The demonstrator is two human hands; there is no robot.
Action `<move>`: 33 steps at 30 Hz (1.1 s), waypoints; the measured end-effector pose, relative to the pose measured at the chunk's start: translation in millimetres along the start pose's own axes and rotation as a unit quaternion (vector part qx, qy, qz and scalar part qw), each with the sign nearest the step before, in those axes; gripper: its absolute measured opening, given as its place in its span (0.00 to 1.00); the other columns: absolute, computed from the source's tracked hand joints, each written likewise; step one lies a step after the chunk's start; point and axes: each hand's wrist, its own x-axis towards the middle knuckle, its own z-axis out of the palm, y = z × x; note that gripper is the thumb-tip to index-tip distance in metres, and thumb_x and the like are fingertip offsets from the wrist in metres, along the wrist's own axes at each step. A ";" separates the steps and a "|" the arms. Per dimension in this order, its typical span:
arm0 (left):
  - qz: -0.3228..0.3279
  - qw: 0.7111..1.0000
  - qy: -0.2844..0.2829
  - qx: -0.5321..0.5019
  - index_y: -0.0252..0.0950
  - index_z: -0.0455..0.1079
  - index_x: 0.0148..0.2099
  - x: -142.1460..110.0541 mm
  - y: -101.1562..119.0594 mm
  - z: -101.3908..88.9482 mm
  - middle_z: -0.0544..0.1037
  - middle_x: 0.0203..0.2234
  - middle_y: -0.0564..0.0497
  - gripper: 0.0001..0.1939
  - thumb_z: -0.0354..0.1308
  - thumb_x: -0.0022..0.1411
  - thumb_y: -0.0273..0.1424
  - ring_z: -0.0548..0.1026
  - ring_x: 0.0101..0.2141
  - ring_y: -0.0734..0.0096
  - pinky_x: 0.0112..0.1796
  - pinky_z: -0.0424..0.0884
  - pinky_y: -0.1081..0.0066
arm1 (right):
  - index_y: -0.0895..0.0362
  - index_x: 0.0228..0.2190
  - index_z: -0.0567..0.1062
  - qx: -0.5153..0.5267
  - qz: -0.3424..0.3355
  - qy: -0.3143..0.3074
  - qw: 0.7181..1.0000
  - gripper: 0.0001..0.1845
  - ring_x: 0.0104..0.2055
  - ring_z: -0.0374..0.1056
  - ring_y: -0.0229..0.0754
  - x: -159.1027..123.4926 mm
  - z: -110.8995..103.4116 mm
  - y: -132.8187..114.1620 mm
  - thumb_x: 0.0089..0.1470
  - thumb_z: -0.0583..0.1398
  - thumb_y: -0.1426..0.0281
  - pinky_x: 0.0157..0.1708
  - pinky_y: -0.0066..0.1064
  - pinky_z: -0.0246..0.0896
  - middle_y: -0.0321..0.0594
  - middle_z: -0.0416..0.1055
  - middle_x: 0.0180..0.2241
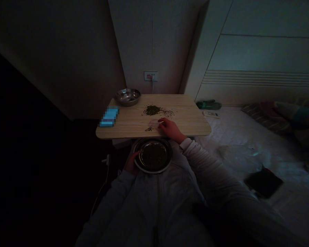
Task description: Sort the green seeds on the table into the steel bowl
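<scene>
My left hand (132, 164) grips the left side of a round metal bowl (137, 161) at my lap, just below the table's front edge. Dark green grains (154, 154) seem to lie in it, though the light is dim. Over the front of the wooden table (126, 120), my right hand (168, 127) pinches a thin, see-through piece (153, 122) whose kind I cannot make out. A few dark grains (149, 129) lie by that piece. Behind my right hand is a larger heap of small green grains (152, 110), with loose ones scattered to its right.
An unheld metal bowl (127, 97) stands at the table's back left, with a lit blurred screen (109, 116) in front. A wall socket (151, 75) holds a plug. On the bed at right lie a green bottle (209, 104), a pale device (211, 114) and a dark flat object (264, 182).
</scene>
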 end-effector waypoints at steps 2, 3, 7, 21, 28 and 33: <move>0.004 1.000 0.006 0.005 0.33 0.74 0.28 -1.3 0.2 1.3 0.81 0.26 0.43 0.08 0.54 0.53 0.27 0.74 0.46 0.55 0.47 0.69 0.63 | 0.58 0.43 0.70 0.001 0.000 -0.007 1.000 0.15 0.33 0.69 0.39 -0.1 0.1 -0.6 0.53 0.51 0.72 0.37 0.30 0.61 0.40 0.75 0.31; 0.005 1.000 0.010 0.006 0.34 0.74 0.28 -1.8 0.3 1.9 0.81 0.26 0.44 0.08 0.54 0.53 0.27 0.74 0.46 0.56 0.47 0.69 0.63 | 0.58 0.43 0.70 0.001 0.000 -0.010 1.000 0.15 0.33 0.69 0.38 -0.1 0.2 -0.8 0.53 0.51 0.72 0.37 0.30 0.61 0.40 0.75 0.32; -0.001 1.000 0.005 0.005 0.34 0.74 0.28 -1.5 0.4 2.3 0.81 0.26 0.44 0.08 0.53 0.54 0.28 0.74 0.46 0.55 0.47 0.69 0.63 | 0.58 0.43 0.70 0.005 0.002 -0.007 1.000 0.15 0.33 0.69 0.39 0.0 0.8 -0.4 0.53 0.51 0.72 0.37 0.31 0.61 0.40 0.75 0.32; 0.002 1.000 0.000 0.014 0.34 0.74 0.29 -2.3 0.6 1.6 0.81 0.26 0.44 0.08 0.53 0.54 0.28 0.74 0.46 0.56 0.47 0.69 0.64 | 0.58 0.42 0.70 -0.007 0.003 0.001 1.000 0.15 0.34 0.70 0.39 0.6 1.1 1.6 0.53 0.51 0.72 0.38 0.30 0.61 0.40 0.75 0.32; 0.006 1.000 0.005 0.013 0.34 0.74 0.29 -1.7 -0.5 0.6 0.82 0.28 0.44 0.08 0.53 0.54 0.28 0.74 0.46 0.57 0.48 0.69 0.64 | 0.58 0.42 0.70 -0.005 0.009 0.009 1.000 0.15 0.34 0.70 0.39 -0.2 0.9 1.2 0.53 0.51 0.71 0.38 0.30 0.61 0.40 0.75 0.32; 0.005 1.000 -0.001 -0.001 0.34 0.74 0.29 2.4 -2.3 -2.6 0.81 0.29 0.43 0.08 0.54 0.54 0.28 0.74 0.45 0.56 0.47 0.69 0.63 | 0.58 0.42 0.70 -0.001 0.016 0.003 1.000 0.15 0.34 0.70 0.39 -0.3 0.2 1.6 0.54 0.51 0.71 0.38 0.31 0.61 0.40 0.76 0.32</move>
